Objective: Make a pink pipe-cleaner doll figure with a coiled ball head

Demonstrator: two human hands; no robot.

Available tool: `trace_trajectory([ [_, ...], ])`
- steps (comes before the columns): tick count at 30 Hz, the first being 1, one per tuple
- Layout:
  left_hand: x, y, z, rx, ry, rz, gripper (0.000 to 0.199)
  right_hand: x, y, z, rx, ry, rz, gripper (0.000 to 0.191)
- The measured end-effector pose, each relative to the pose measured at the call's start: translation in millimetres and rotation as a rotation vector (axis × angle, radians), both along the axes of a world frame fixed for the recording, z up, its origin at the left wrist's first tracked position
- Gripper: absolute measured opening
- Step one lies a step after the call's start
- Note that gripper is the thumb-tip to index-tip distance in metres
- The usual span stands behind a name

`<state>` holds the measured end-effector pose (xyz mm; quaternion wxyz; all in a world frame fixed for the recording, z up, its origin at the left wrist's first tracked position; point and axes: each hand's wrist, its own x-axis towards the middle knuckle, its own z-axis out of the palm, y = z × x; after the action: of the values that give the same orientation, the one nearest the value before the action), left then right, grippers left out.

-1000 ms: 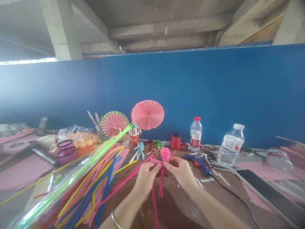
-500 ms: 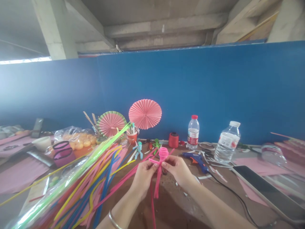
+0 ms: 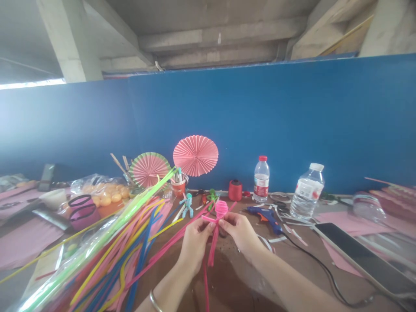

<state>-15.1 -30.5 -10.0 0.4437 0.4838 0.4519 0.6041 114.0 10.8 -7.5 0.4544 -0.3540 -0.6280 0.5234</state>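
Left hand (image 3: 197,237) and right hand (image 3: 239,232) both pinch the pink pipe-cleaner figure (image 3: 217,220) above the brown table (image 3: 227,277). Each grip is narrow, thumb to fingers, closed on the pink stems just under the coiled head. Figure sits between the two grips: head above the fingertips, an arm sticking out past each side, legs hanging below. Blue pipe-cleaner figure (image 3: 187,205) and green pipe-cleaner figure (image 3: 212,197) behind it, red thread spool (image 3: 235,190) behind and right. Blue glue gun (image 3: 267,217) lies right of the right hand, cord running toward the phone (image 3: 364,255). Bundle of colored pipe cleaners (image 3: 130,247) left of the left hand.
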Motion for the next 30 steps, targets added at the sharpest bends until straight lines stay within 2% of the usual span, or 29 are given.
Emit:
trace_trajectory([
  [5, -2.6, 1.9, -3.4, 0.006, 0.048, 0.066, 0.014, -2.0, -2.0, 2.2, 0.018, -0.048, 0.006, 0.019],
  [12, -5.5, 2.0, 2.2, 0.003, 0.063, 0.080, 0.005, 2.3, 0.7, 5.8, 0.070, -0.135, 0.064, 0.019],
  [16, -5.4, 4.5, -1.6, -0.025, 0.033, 0.071, 0.008, 5.6, 5.0, 3.6, 0.108, -0.162, 0.006, 0.018],
  [23, -1.9, 5.4, -6.4, -0.107, -0.141, -0.004, 0.016, -0.6, 3.3, -3.8, 0.093, -0.051, -0.121, 0.015],
  [30, -2.1, 9.5, -13.0, -0.261, -0.389, -0.073, 0.012, -7.4, 7.4, -17.5, 0.016, 0.114, -0.114, 0.017],
])
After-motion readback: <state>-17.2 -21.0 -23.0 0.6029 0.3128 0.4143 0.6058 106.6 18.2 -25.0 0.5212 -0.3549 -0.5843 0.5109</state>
